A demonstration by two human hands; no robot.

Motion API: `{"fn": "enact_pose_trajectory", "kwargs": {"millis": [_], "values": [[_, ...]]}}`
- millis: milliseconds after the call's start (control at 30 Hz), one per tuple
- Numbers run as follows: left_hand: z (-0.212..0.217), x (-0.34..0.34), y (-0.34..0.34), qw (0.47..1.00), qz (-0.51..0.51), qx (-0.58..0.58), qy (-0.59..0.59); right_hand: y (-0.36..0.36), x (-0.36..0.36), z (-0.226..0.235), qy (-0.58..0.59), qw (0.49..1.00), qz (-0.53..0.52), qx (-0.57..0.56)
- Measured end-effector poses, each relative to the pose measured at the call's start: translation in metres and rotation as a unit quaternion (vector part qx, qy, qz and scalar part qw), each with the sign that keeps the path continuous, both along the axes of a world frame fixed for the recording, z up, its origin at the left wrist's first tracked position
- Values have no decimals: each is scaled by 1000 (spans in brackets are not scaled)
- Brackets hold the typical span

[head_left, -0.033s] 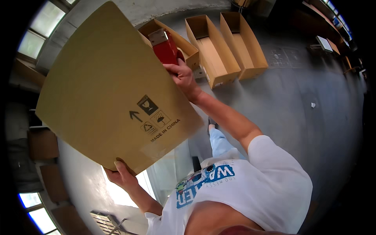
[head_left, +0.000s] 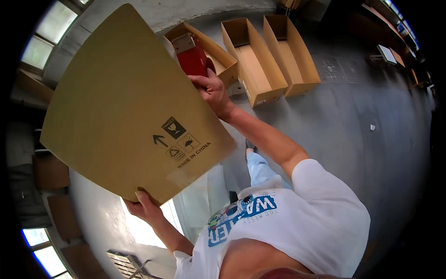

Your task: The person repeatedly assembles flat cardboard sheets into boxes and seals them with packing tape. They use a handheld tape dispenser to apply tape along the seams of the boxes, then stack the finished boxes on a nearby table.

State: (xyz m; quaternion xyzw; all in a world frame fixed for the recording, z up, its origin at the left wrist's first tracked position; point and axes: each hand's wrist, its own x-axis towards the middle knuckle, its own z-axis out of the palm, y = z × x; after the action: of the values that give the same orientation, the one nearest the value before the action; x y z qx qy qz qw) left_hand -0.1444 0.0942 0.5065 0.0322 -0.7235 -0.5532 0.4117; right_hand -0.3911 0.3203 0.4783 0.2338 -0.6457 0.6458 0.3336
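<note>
Grey floor (head_left: pixel 334 139) below, my left hand (head_left: pixel 147 210) pinches the box (head_left: pixel 111 102) low, likely for support; my right hand (head_left: pixel 216 91), half hidden, seems curled round the dispenser (head_left: pixel 191 56).

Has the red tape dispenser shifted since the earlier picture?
Yes, slightly: the red tape dispenser, held in the right hand, has moved left in the view, away from the middle open carton on the floor.

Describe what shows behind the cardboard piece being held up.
Beyond and right of the cardboard piece, an open carton shows, partly hidden by the red tape dispenser in the right hand. Whatever lies directly behind the piece is covered.
</note>
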Motion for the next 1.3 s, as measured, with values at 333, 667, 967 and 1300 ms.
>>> {"fn": "enact_pose_trajectory", "kwargs": {"millis": [333, 667, 967, 1300], "values": [[-192, -65, -179, 948, -97, 118, -280, -107, 30, -80, -108, 981, -31, 161], [-307, -528, -298, 930, -10, 39, -364, -39, -217, -330, -499, 813, -157, 254], [-451, -791, -200, 777, -81, -10, -624, 150, -309, -371, -592, 437, -386, 556], [-625, -863, -219, 807, -2, -55, -588, 237, -426, -492, -685, 256, -309, 608]]}}
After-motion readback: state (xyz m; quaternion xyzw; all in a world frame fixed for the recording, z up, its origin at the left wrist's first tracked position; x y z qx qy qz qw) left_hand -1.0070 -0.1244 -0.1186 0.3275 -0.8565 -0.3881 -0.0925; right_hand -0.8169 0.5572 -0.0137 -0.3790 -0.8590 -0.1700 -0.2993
